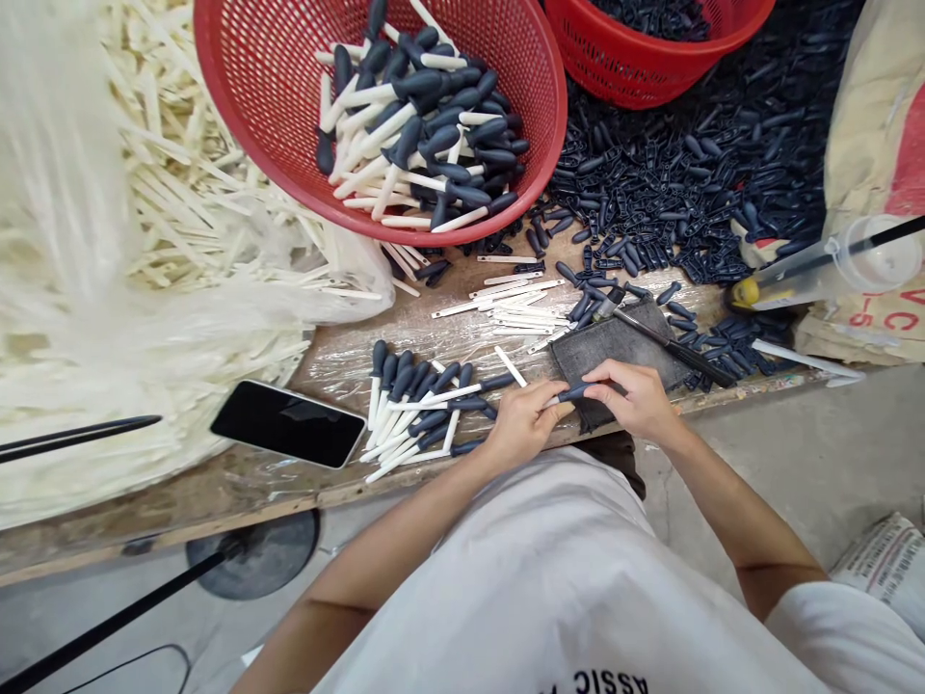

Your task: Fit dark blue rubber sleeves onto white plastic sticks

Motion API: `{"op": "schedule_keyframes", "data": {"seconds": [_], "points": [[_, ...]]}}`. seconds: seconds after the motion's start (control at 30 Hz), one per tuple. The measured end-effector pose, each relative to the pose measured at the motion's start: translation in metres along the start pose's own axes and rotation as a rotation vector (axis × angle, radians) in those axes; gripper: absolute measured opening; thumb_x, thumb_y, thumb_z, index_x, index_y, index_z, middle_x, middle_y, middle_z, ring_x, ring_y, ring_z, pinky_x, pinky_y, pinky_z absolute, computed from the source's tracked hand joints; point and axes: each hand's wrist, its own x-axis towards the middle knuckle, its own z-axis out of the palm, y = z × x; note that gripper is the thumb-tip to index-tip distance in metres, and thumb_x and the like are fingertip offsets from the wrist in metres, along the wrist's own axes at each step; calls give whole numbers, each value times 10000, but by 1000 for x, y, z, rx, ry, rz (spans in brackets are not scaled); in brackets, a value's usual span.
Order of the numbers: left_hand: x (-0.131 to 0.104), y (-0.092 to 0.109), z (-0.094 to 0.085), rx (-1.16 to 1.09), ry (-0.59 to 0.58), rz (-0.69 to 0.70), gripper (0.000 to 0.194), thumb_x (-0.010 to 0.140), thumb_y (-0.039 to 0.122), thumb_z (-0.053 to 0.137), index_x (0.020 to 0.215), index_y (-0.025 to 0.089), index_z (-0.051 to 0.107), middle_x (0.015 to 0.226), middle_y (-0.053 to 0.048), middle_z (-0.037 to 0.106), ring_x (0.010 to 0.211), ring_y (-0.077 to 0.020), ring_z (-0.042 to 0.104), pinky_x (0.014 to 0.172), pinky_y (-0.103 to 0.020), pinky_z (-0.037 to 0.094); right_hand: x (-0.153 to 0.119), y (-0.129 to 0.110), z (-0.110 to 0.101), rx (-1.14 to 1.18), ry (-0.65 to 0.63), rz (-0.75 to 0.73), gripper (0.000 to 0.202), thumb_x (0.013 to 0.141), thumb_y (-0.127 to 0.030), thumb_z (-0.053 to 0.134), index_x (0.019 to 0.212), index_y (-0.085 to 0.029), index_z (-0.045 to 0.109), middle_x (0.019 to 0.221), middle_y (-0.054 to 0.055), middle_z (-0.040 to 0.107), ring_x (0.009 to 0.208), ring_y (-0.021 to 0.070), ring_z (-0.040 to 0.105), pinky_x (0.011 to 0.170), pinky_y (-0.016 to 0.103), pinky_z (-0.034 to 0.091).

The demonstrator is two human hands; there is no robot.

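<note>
A dark blue plastic handle [574, 393] spans the gap between my two hands, above the front edge of a dark grey pad [614, 342]. My left hand [526, 421] is closed round its left end, where a bit of white stick shows between the fingers. My right hand [636, 395] pinches the other end between thumb and fingertips. Left of my hands lies a heap of white sticks with dark handles [423, 405]. Loose white sticks [527, 304] are spread behind it. A hammer [672, 352] rests across the pad, its grip pointing right.
A red basket [531, 183] holds many handled sticks; another red basket [628, 72] holds dark parts. Loose dark handles [672, 183] cover the back right. White sticks in clear plastic [180, 212] fill the left. A phone [289, 424] lies near the table edge [347, 492].
</note>
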Motion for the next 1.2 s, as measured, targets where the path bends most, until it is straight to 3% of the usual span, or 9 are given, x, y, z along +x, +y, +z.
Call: {"op": "schedule_keyframes", "data": {"seconds": [0.07, 0.2, 0.33, 0.5, 0.67, 0.73, 0.87, 1.0, 1.2], "points": [[0, -3, -2, -8, -14, -57, 204, 930, 281, 578, 1078, 184, 681, 872, -42, 703, 768, -163, 635, 716, -259, 466, 4, 9, -5, -40, -7, 7, 161, 952, -336, 558, 923, -231, 677, 827, 13, 713, 750, 164, 646, 724, 281, 493], [5, -11, -8, 53, -55, -227, 303, 908, 190, 541, 1203, 203, 608, 764, 7, 691, 665, -157, 615, 680, -259, 443, 18, 41, -24, -503, 258, 121, 244, 953, -352, 520, 1082, -198, 658, 1000, 119, 659, 972, 276, 581, 887, 417, 446], [18, -16, -10, 83, -79, -324, 107, 894, 236, 557, 880, 185, 650, 652, 2, 658, 601, -158, 581, 634, -259, 396, 25, 61, -33, -825, 194, 267, 255, 947, -303, 469, 1046, -137, 636, 1056, 194, 619, 1008, 333, 538, 844, 426, 407], [35, -8, -6, 144, -87, -369, 183, 894, 251, 543, 769, 179, 655, 618, 1, 629, 581, -149, 539, 636, -262, 362, 9, 33, -28, -774, 126, 380, 344, 1000, -331, 384, 1218, -151, 580, 1006, 129, 686, 805, 253, 609, 662, 326, 362], [39, -3, -5, 181, -95, -368, 277, 902, 261, 507, 663, 177, 618, 574, 3, 555, 571, -144, 488, 612, -263, 320, -17, -1, -22, -828, 112, 279, 433, 1042, -358, 315, 1405, -283, 539, 966, 47, 697, 822, 180, 639, 666, 281, 352], [38, -3, -5, 189, -102, -367, 280, 897, 252, 499, 651, 177, 610, 569, 3, 539, 571, -145, 471, 606, -264, 306, -21, -6, -17, -857, 124, 287, 466, 1049, -362, 296, 1459, -271, 498, 951, 56, 685, 832, 169, 643, 676, 270, 361], [37, -4, -4, 208, -105, -369, 273, 885, 222, 485, 638, 180, 593, 566, 2, 522, 566, -146, 446, 603, -268, 286, -21, -10, -9, -887, -34, 307, 464, 1040, -343, 325, 1479, -311, 474, 954, 50, 681, 722, 160, 625, 608, 280, 343], [37, -5, -4, 200, -120, -346, 268, 880, 204, 476, 634, 180, 581, 566, 3, 516, 574, -149, 454, 609, -267, 293, -21, -19, -5, -831, 14, 308, 495, 1050, -318, 257, 1520, -288, 412, 999, 59, 676, 824, 160, 646, 674, 258, 394], [37, -6, -5, 175, -114, -366, 249, 867, 182, 475, 661, 174, 613, 579, 3, 541, 585, -151, 479, 614, -267, 315, -18, -29, 1, -852, -132, 303, 517, 1022, -274, 294, 1532, -294, 382, 1004, 64, 693, 789, 175, 654, 646, 273, 390]]}}
